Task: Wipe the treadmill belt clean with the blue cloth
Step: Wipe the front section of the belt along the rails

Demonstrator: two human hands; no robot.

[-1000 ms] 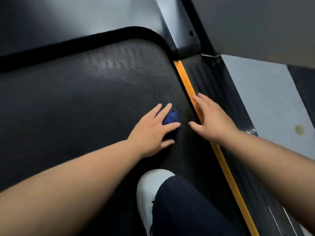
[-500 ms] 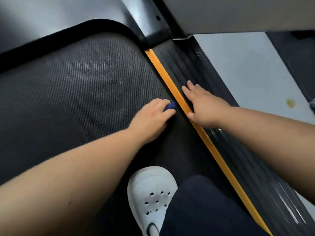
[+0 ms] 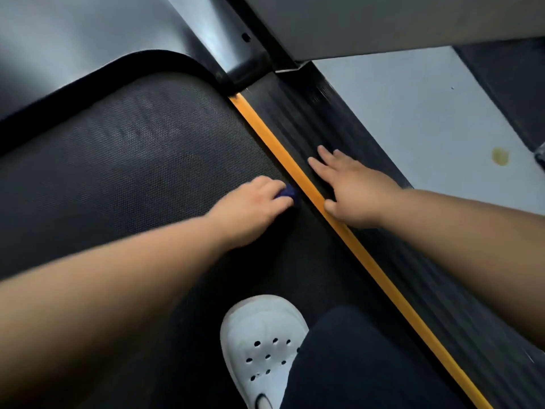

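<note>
The black textured treadmill belt fills the left and middle of the head view. My left hand presses the blue cloth onto the belt close to its right edge; only a small corner of the cloth shows past my fingers. My right hand lies flat with fingers spread on the black ribbed side rail, just right of the orange strip, and holds nothing.
My white perforated clog and dark trouser leg stand on the belt near the bottom. The treadmill's black front cover curves above the belt. Pale floor with a yellow stain lies to the right.
My left hand has closed tighter over the cloth and slid it toward the orange strip, so less blue shows. My right hand stays on the side rail. The camera has shifted.
</note>
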